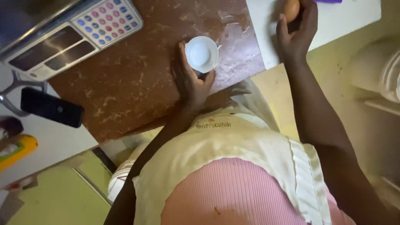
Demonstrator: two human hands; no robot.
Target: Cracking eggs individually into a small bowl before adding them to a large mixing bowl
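Observation:
My left hand [189, 79] grips a small white bowl [201, 53] that rests on the reddish-brown marbled counter [129, 79]; my fingers wrap its near side and the bowl looks empty. My right hand [296, 35] holds a brown egg [291, 9] between thumb and fingers, over a white cutting board [333, 21] at the counter's right end. The egg's top is cut off by the frame edge.
A weighing scale with coloured keys [75, 33] stands at the far left of the counter. A black phone [52, 107] lies on a white surface [54, 141] beside a yellow item [18, 150]. White shelving [379, 79] is at the right. A purple object [329, 1] peeks above the board.

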